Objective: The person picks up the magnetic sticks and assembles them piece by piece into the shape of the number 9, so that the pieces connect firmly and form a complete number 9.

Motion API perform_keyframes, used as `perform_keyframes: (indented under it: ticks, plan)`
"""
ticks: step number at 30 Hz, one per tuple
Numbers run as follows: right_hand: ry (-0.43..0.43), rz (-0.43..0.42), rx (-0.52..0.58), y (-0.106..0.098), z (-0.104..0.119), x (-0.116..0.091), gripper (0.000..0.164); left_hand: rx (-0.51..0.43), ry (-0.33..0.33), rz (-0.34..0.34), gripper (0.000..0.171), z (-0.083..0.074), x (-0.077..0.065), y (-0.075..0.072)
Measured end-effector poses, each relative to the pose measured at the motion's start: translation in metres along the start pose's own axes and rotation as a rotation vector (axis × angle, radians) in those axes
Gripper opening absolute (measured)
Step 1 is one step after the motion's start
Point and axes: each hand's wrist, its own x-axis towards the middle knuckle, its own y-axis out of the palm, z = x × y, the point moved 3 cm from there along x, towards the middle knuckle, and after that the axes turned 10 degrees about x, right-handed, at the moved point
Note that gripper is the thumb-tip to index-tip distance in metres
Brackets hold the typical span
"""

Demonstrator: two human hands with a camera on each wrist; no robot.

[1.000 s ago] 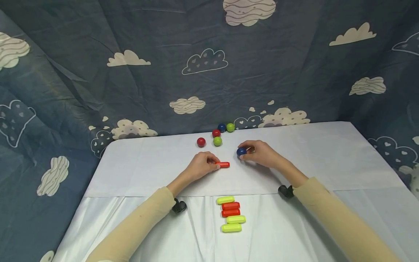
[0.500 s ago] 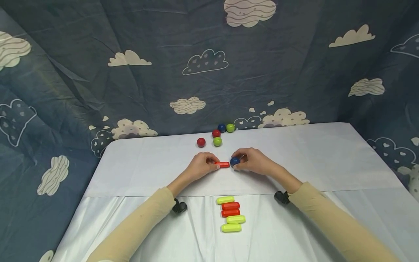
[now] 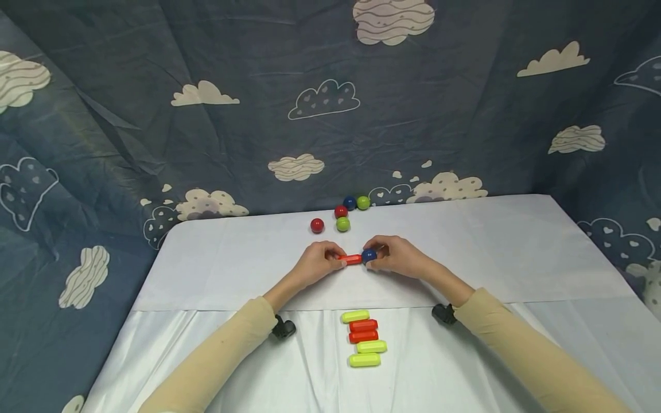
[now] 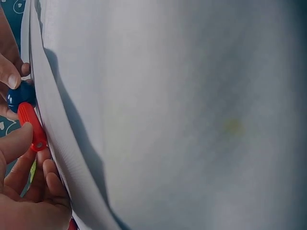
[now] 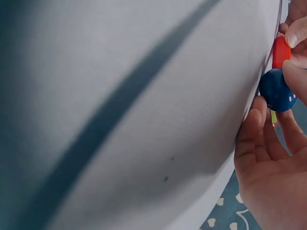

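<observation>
Dark cloud-print backdrop (image 3: 434, 123) behind, white-covered table (image 3: 206, 269) in front, both same as 1 s ago. Sleeved forearms come in from the lower L & R corners, angling inward so the hands nearly meet mid-table; black wrist cams (image 3: 283, 328) under the cuffs.

L hand (image 3: 316, 263): same spot as 1 s ago, thumb & fingers pinching the L end of a red rod (image 3: 353, 260). R hand (image 3: 400, 257): has moved L & a bit nearer the person, fingers curled round a blue ball (image 3: 369, 255).

Rod is mid-table btwn the hands, long axis L–R, approx level in head view; R end pts at the ball, L end (small hole, per L wrist view) in L hand's grip. Ball was well apart 1 s ago, now touching rod's R end. Can't tell if rod rests on the cloth.

Nearer the person: stack of 5 rods (image 3: 364, 336), 3 yellow-green, 2 red, also L–R. Far edge: 5 loose balls (image 3: 343, 224), 2 red, 2 green, 1 blue, unmoved.
</observation>
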Motion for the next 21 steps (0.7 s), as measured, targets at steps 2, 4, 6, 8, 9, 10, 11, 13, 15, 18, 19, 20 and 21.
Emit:
perform_keyframes:
  ticks: [2, 4, 6, 8, 9, 10, 11, 13, 15, 18, 19, 20, 21]
  plan:
    - [0.002, -0.001, 0.006, 0.000, 0.000, 0.000, 0.039, -0.001, 0.002, -0.004, 0.012, 0.000, 0.000, 0.000]
    - [0.008, -0.001, 0.008, 0.000, 0.000, 0.000, 0.039, -0.006, 0.003, -0.005, 0.012, 0.000, 0.000, 0.000]
    - [0.018, -0.005, 0.013, 0.000, -0.001, 0.000, 0.039, -0.013, 0.002, -0.005, 0.013, 0.000, 0.000, 0.000]
    - [0.018, -0.005, 0.010, 0.000, -0.002, 0.000, 0.040, -0.026, 0.002, -0.009, 0.013, 0.000, 0.001, -0.001]
    - [0.021, -0.006, 0.010, 0.001, -0.002, 0.000, 0.039, -0.032, 0.001, -0.015, 0.013, 0.000, 0.001, -0.001]
    - [0.023, -0.007, 0.011, 0.001, -0.003, 0.001, 0.039, -0.038, -0.007, -0.026, 0.012, 0.000, 0.001, -0.002]
    - [0.023, -0.007, 0.010, 0.001, -0.004, 0.001, 0.039, -0.040, -0.013, -0.046, 0.012, 0.000, 0.001, -0.003]
    - [0.015, -0.002, 0.007, 0.001, -0.004, 0.001, 0.039, -0.039, -0.028, -0.100, 0.012, -0.001, 0.002, -0.004]
    - [0.017, 0.001, 0.011, 0.002, -0.004, 0.000, 0.039, -0.031, -0.051, -0.173, 0.012, -0.002, 0.004, -0.006]
    - [0.014, 0.002, 0.018, 0.001, -0.002, -0.001, 0.039, -0.036, -0.069, -0.277, 0.016, -0.005, 0.010, -0.007]
    - [0.013, 0.001, 0.018, 0.001, -0.002, -0.001, 0.039, -0.041, -0.070, -0.305, 0.018, -0.007, 0.013, -0.008]
    - [0.010, -0.001, 0.020, 0.001, -0.001, -0.002, 0.039, -0.048, -0.068, -0.329, 0.019, -0.008, 0.017, -0.008]
    - [0.005, -0.001, 0.021, 0.001, -0.001, -0.002, 0.039, -0.051, -0.066, -0.349, 0.021, -0.010, 0.020, -0.009]
